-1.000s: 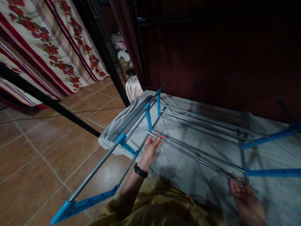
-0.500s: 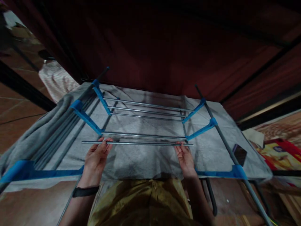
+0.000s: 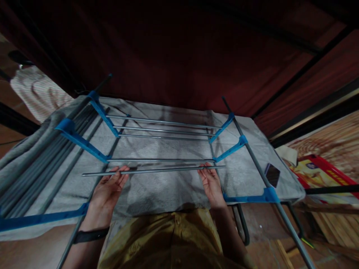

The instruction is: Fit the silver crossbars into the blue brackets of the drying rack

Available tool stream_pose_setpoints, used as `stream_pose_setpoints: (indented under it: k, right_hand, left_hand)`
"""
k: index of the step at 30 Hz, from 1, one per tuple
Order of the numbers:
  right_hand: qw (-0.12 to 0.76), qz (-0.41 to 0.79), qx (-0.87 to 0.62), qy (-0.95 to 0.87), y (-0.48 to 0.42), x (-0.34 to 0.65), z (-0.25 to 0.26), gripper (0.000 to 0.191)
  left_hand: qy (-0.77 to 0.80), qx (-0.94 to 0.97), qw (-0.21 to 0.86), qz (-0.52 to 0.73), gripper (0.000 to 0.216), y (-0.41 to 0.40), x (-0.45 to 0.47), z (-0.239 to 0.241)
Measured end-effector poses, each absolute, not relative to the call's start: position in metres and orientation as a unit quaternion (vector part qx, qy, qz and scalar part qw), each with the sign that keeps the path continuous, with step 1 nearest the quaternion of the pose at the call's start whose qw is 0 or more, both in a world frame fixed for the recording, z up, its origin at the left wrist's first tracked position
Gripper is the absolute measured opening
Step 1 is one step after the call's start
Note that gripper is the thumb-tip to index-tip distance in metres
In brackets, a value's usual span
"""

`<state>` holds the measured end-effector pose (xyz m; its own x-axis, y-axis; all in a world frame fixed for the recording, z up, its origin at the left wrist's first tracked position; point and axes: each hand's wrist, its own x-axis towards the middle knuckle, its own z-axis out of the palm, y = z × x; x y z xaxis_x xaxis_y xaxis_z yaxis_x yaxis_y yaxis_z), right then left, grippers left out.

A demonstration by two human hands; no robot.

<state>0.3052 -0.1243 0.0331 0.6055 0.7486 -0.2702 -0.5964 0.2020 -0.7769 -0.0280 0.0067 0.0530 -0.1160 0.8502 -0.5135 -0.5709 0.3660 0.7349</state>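
A loose grey metal tube (image 3: 162,170) lies across both my hands, its left end slightly lower than its right. My left hand (image 3: 109,186) pinches it between thumb and fingers near the left end. Toward the other end, my right hand (image 3: 209,182) grips it the same way. Just beyond is a rack frame of grey tubes with blue plastic brackets, such as the left bracket (image 3: 82,144) and the right bracket (image 3: 230,149). One crossbar (image 3: 159,160) spans between these two brackets, close behind the held tube. Several more crossbars (image 3: 165,130) join the farther brackets.
A grey cloth (image 3: 174,190) covers the surface under the frame. Several loose tubes (image 3: 47,160) lie at the left. A phone (image 3: 272,175) rests near the right edge, with a red and yellow box (image 3: 322,172) beyond. A dark red curtain (image 3: 168,56) hangs behind.
The held tube has tilted, its right end rising and its left end dropping a little. My view has shifted right, so the frame appears farther left. Both hands keep their grip.
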Motion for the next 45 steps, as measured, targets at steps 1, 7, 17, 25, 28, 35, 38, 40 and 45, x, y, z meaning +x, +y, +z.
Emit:
stream_pose_setpoints:
  k: [1, 7, 17, 25, 28, 35, 38, 40, 45]
  right_hand:
    - [0.771, 0.437, -0.455, -0.084, -0.124, 0.304, 0.033, 0.032]
    - [0.772, 0.425, -0.465, -0.084, -0.124, 0.302, 0.031, 0.029]
    - [0.779, 0.423, -0.456, -0.079, -0.122, 0.298, 0.028, 0.027]
    - [0.778, 0.417, -0.462, -0.084, -0.121, 0.298, 0.026, 0.028]
    - [0.772, 0.414, -0.474, -0.09, -0.121, 0.3, 0.028, 0.03]
    - [0.774, 0.404, -0.479, -0.087, -0.124, 0.304, 0.032, 0.029]
    - [0.781, 0.393, -0.48, -0.066, -0.122, 0.31, 0.026, 0.031]
    - [0.782, 0.387, -0.485, -0.056, -0.123, 0.316, 0.017, 0.031]
    - [0.745, 0.384, -0.544, -0.036, -0.14, 0.336, -0.019, 0.026]
  left_hand:
    - [0.509, 0.138, 0.651, 0.546, 0.024, 0.007, -0.028, 0.052]
    - [0.509, 0.129, 0.651, 0.548, 0.027, 0.008, -0.028, 0.049]
    - [0.521, 0.128, 0.655, 0.532, 0.035, 0.008, -0.027, 0.048]
    - [0.508, 0.121, 0.656, 0.545, 0.033, 0.007, -0.026, 0.038]
    - [0.521, 0.088, 0.652, 0.544, 0.031, 0.008, -0.026, 0.038]
    - [0.535, 0.084, 0.663, 0.517, 0.03, 0.009, -0.025, 0.032]
    - [0.528, 0.088, 0.653, 0.536, 0.028, 0.01, -0.025, 0.025]
    - [0.525, 0.097, 0.645, 0.547, 0.027, 0.007, -0.023, 0.026]
    - [0.489, 0.153, 0.659, 0.551, 0.022, -0.012, -0.009, 0.053]
